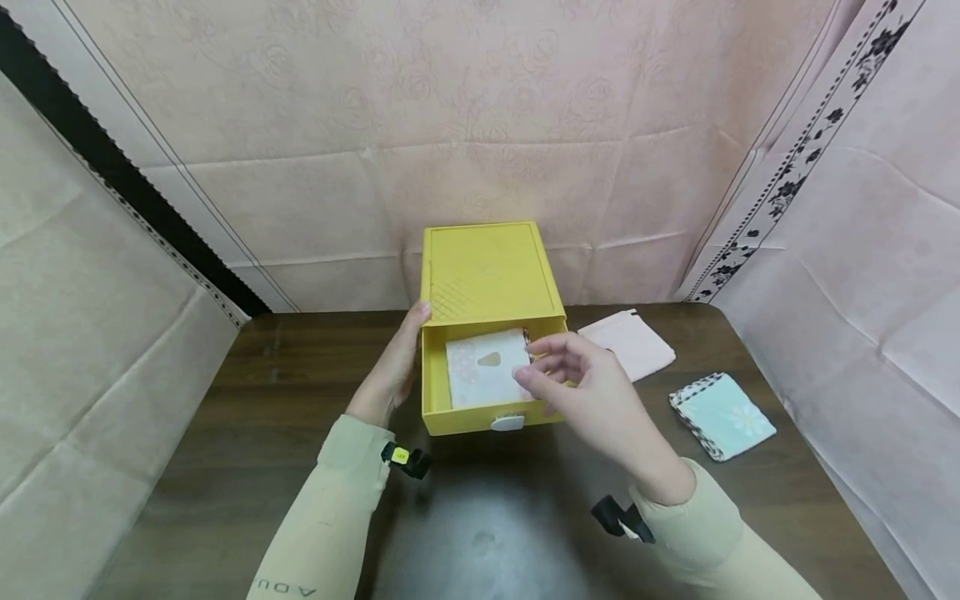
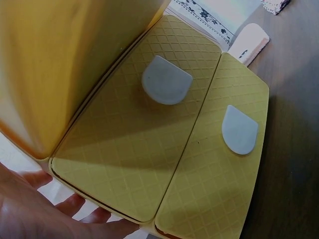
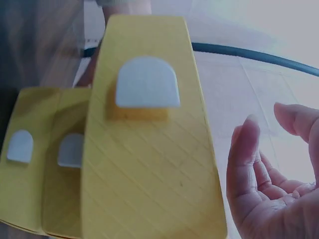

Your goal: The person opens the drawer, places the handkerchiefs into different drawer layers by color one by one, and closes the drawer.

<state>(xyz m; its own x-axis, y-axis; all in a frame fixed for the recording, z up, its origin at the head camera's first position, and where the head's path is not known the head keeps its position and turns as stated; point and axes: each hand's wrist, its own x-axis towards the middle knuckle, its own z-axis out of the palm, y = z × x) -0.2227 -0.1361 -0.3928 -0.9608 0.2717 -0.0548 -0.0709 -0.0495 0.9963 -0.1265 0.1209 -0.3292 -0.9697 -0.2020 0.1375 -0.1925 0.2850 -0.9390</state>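
Note:
A yellow drawer cabinet [image 1: 491, 275] stands toward the back of the table with its top drawer [image 1: 465, 419] pulled out. Inside that drawer lies a folded white cloth [image 1: 468, 375] with a tan patch. My left hand [image 1: 397, 367] rests against the cabinet's left side; in the left wrist view its fingers [image 2: 70, 204] touch the side edge. Over the drawer's right side hovers my right hand [image 1: 581, 375], fingers loosely bent. The right wrist view shows a gap between thumb and fingers, with nothing held. The hand covers the drawer's right part.
Right of the cabinet lies a folded pale pink cloth [image 1: 637, 343]. Farther right is a folded light blue cloth [image 1: 731, 421] with a checked edge and a flower. Two lower drawers with white handles [image 2: 240, 129] are closed. Cloth curtains [image 1: 525, 125] surround the wooden table [image 1: 300, 400].

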